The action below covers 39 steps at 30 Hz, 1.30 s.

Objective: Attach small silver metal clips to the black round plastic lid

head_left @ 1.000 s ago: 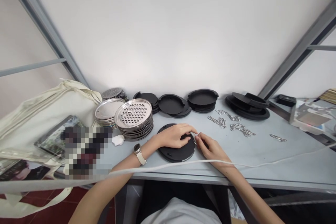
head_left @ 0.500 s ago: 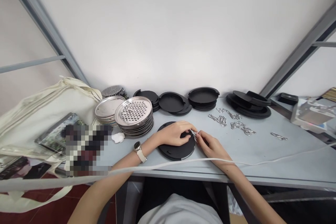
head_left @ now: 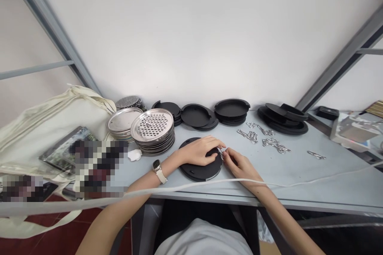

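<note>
A round black disc (head_left: 197, 169) lies flat on the grey table (head_left: 314, 183) in front of me. My left hand (head_left: 199, 150) rests on top of the disc, fingers curled over its far right edge. My right hand (head_left: 239, 163) is pinched at that same edge on a small metal wire clip (head_left: 221, 152), and the fingertips of both hands meet there. A watch with a pale strap sits on my left wrist.
Stacks of perforated metal plates (head_left: 153, 129) stand left of the disc. Several stacks of black discs (head_left: 231, 111) line the wall. Loose wire clips (head_left: 263, 137) lie to the right. A white cord (head_left: 299, 185) crosses the table's front. A cream cloth bag (head_left: 50, 123) sits far left.
Both hands stay at the disc's right edge with only slight finger shifts. The view has drifted a little.
</note>
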### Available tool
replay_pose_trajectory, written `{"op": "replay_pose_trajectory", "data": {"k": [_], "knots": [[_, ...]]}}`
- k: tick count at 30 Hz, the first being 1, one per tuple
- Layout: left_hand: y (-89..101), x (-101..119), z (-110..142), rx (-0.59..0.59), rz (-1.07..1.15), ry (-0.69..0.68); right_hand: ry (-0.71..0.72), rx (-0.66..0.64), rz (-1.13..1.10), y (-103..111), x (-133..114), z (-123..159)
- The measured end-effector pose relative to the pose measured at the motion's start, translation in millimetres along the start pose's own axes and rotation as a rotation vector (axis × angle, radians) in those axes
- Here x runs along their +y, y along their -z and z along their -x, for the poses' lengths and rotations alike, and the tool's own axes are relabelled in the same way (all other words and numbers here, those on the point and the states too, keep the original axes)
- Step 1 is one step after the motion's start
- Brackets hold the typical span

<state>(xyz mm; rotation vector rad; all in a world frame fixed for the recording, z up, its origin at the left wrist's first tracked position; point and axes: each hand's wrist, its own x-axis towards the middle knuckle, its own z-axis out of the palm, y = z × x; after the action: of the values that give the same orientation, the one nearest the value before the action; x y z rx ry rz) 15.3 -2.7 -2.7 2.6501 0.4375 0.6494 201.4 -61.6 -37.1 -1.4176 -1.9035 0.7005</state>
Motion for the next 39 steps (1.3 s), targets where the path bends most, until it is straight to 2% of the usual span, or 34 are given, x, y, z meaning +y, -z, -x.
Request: {"op": "replay_pose_trajectory", "data": {"k": [22, 39], "knots": [[-0.8, -0.3, -0.2, 0.012, 0.069, -0.015, 0.014, -0.011, -0.002, 1.7, -4.2, 1.0], [0.2, 1.3, -0.4, 0.000, 0.017, -0.028, 0.075, -0.035, 0.044, 1.4, -0.8, -0.3]]}}
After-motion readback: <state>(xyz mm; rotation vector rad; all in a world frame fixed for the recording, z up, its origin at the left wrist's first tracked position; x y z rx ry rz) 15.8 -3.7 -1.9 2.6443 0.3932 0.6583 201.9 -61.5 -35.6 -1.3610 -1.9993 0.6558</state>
